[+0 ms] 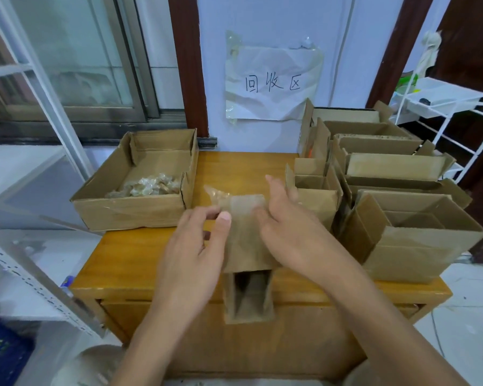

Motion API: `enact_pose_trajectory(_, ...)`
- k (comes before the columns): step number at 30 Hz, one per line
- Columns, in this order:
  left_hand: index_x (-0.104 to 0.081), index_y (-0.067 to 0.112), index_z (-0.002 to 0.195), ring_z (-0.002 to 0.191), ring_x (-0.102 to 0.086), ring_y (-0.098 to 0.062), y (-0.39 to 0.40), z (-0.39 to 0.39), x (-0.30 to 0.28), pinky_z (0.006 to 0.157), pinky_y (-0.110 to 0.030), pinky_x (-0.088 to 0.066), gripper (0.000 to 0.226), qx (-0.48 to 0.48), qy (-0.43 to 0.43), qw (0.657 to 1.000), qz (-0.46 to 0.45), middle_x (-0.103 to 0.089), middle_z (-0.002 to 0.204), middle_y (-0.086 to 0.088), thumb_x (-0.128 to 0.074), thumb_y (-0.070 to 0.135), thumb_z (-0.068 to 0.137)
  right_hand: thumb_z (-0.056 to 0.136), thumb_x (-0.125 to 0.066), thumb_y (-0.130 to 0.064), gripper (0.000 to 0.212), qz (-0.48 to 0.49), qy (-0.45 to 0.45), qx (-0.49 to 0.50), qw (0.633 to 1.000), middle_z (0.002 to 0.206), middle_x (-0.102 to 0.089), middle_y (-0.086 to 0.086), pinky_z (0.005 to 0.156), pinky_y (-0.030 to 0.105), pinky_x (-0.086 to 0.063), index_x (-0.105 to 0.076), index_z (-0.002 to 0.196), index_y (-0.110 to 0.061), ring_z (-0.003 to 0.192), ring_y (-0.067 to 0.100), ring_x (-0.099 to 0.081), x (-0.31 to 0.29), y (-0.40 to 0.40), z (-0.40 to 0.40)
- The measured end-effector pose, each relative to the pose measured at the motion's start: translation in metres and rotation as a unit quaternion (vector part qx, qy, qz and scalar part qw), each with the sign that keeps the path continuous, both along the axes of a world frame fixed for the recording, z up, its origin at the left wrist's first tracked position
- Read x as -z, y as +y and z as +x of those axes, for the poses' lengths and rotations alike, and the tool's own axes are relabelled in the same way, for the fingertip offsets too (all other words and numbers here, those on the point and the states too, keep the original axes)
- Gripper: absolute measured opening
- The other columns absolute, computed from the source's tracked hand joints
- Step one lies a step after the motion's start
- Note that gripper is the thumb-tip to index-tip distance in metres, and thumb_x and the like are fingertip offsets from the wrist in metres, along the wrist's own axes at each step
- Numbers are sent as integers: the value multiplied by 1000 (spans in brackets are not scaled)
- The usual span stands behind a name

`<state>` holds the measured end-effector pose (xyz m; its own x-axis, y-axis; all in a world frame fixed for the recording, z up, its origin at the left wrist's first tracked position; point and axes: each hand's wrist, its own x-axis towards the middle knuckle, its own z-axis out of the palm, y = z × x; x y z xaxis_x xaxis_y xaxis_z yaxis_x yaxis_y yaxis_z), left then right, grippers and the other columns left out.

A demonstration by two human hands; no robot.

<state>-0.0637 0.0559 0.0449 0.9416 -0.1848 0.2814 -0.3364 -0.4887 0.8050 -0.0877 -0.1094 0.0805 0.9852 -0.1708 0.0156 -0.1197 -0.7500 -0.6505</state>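
The wooden surface (234, 168) works as a sorting station. A handwritten paper sign (271, 84) is taped to the wall at 12 o'clock. At 3 o'clock stands a crowd of opened cartons (402, 246), flaps up and nested close, probably ones already stripped and set out of the way. At 9 o'clock a shallow tray box (129, 210) holds a heap of crumpled tape scraps (148, 186), within easy reach of the hand that pulls tape off.

The small carton (246, 246) is at the centre, held above the near edge of the surface. It is tilted so its taped end points away toward 12 o'clock and its open end hangs toward 6 o'clock. That angle puts the seam up where both hands can get at it.

The right hand (285, 227) comes in from 4 o'clock and grips the carton's far right corner. Its thumb lies across the front face and its fingers reach behind, steadying the carton against the pull.

The left hand (195, 246) comes in from 7 o'clock with the wrist low. Thumb and forefinger are closed narrowly on the clear tape strip (221, 195), whose loose tail sticks out toward 10 o'clock, on the tray's side. The other fingers hang loose.
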Motion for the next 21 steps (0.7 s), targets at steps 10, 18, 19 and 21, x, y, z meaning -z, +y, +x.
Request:
enact_pose_trajectory(10,-38,35,152,133,-51,-18,-2,25,-59,100,-40,-49,99,84,-11,885,458,-50,148,11,-53,91,72,103,-63,-34,29,-62,-86,-143,984,98,-51,-11,79,32,-58,-58,129,-45,80,8,-62,16,-37,-10)
enact_pose_trajectory(18,-30,42,157,135,-45,-12,10,48,-39,105,-39,-44,98,163,-30,916,365,-44,147,21,-69,76,74,99,-66,-45,22,-277,-46,-217,935,74,-63,-15,69,34,-54,-51,114,-45,69,2,-58,-12,-57,-4)
enact_pose_trajectory(19,-31,42,157,134,-45,-12,10,50,-38,105,-39,-44,97,167,-35,917,360,-45,146,22,-70,76,74,99,-65,-46,22,-298,-38,-226,927,72,-62,-14,69,37,-55,-48,112,-44,67,2,-57,-16,-56,-2)
enact_pose_trajectory(21,-34,42,156,134,-45,-11,11,52,-37,105,-39,-44,97,168,-43,920,352,-46,147,22,-71,75,73,100,-64,-45,20,-322,-38,-250,912,69,-60,-12,69,41,-54,-47,108,-40,65,3,-54,-21,-55,3)
